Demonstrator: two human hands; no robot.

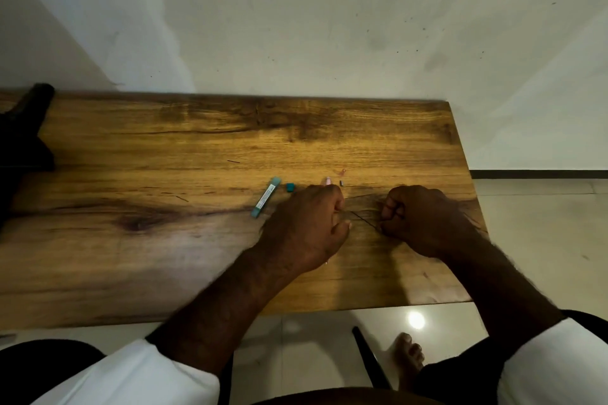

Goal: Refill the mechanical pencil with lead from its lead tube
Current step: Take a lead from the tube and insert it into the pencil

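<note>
Wooden plank table (164,148): teal plastic lead tube (266,197) lies uncapped, cap (290,187) just beside it. Left hand (306,227) grips pink pencil (327,181); right hand (424,220), right of tube, pinches thin dark lead (362,217). Judged step: feeding lead; next needs fine alignment with the barrel.

Tabletop (131,266): left half bare wood, open to passage up to a dark object (23,135) at the far-left edge. Centre: lead tube (266,197), its cap (290,187), and small parts (341,181) lie in a loose row, narrow gaps between them. Left hand (306,227) and right hand (424,220) rest just behind that row, near each other; a thin lead (362,217) lies in the gap between them. Far strip along the wall (296,26) is unobstructed. Right edge close beside the right hand.
</note>
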